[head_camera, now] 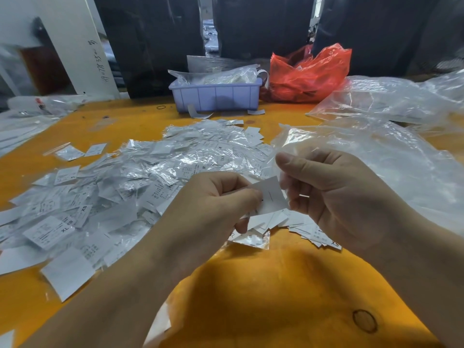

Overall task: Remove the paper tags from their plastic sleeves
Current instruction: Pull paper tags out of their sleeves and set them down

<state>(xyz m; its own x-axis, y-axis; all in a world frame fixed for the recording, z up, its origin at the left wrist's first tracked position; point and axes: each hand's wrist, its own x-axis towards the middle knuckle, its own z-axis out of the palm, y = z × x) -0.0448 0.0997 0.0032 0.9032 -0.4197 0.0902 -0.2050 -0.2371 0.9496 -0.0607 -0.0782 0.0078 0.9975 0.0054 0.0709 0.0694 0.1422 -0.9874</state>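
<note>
Head view shows the orange bench [263,292] with both hands working just in from its near edge, at the middle. The left hand [216,199] pinches a white paper tag [270,195] at its left side, fingers curled round it; the right hand [334,194] has its fingers curled round the clear plastic sleeve [285,180] at the tag's right side. The tag looks already mostly out. To finish well, I judge the hands should pull straight apart along the tag's length, the right gripping only film so the paper slides free without creasing.

Largest around them: loose clear plastic sheeting [391,151] spreads over the bench's right side and far right corner, and could snag the right wrist. A broad heap of sleeved tags [130,187] covers the left and middle of the bench, touching the left forearm. At the far edge stand a red plastic bag [308,74] and, beside it, a lilac tub [216,95] stuffed with plastic. Bare tags [313,232] lie in a small pile under the hands. A thin dark rubber band [161,107] lies left of the tub.
</note>
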